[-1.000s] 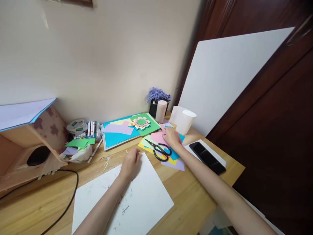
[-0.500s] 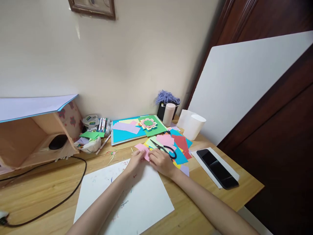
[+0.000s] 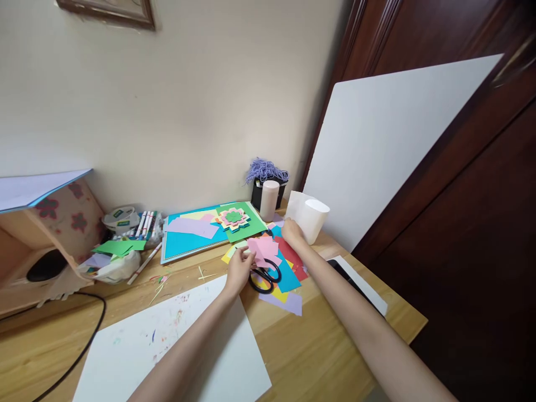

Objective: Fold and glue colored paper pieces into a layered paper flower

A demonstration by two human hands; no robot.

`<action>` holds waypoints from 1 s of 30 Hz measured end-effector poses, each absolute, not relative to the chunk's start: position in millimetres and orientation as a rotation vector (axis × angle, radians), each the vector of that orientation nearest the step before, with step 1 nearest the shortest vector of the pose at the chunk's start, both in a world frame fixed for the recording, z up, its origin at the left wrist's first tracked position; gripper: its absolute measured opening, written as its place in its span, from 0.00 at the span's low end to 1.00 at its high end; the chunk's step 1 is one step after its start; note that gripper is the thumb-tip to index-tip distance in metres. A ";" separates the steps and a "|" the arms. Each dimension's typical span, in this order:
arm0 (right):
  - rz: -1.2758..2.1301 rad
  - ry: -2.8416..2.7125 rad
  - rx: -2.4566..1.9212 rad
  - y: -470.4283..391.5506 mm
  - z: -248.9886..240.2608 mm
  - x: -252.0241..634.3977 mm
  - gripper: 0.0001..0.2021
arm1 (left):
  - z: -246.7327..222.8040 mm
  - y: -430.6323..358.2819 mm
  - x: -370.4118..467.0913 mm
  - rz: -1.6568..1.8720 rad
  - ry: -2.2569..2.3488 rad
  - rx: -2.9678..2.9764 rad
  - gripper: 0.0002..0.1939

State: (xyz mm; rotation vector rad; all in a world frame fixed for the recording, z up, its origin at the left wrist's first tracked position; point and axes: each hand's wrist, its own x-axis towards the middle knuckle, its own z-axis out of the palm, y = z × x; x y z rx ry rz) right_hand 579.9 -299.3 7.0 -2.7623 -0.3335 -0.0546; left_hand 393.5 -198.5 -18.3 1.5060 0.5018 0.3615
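Observation:
My left hand [image 3: 239, 271] is closed on a piece of pink paper [image 3: 256, 251], just above a pile of coloured scraps. Under and beside that paper lie black-handled scissors [image 3: 272, 272], their blades mostly covered. My right hand [image 3: 292, 231] is at the back of the pile, over the red paper [image 3: 290, 252] and close beside a white paper roll [image 3: 316, 219]. Its fingers point down and away, so I cannot see what they touch. A blue sheet [image 3: 288, 278] and a lilac scrap [image 3: 288, 303] lie nearer to me.
A layered paper flower [image 3: 234, 219] rests on green and blue sheets at the back. A pink cylinder [image 3: 269, 201] stands before a black holder with purple yarn [image 3: 267, 169]. Markers [image 3: 146, 223], a bag of scraps [image 3: 119, 267], a stained white board [image 3: 176, 346] and a phone [image 3: 349, 276] surround the work.
My right hand has left the pink paper and moved away to the right, towards the white roll. My left hand keeps the paper, now over the scissors. The view has turned right.

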 end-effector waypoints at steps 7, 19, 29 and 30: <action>-0.090 -0.327 -2.811 -283.8 -1.3 584.3 0.15 | -16.3 -197.5 365.9 0.664 0.463 1.812 0.11; -0.023 -0.210 -2.745 -284.4 4.8 578.2 0.15 | -12.6 -203.8 339.9 0.726 0.443 1.777 0.10; 0.024 -0.064 -2.688 -277.1 14.4 570.4 0.16 | -25.5 -205.5 337.0 0.699 0.502 1.750 0.10; 0.022 -0.060 -2.682 -276.3 14.7 570.0 0.16 | -26.2 -205.4 337.1 0.697 0.508 1.746 0.10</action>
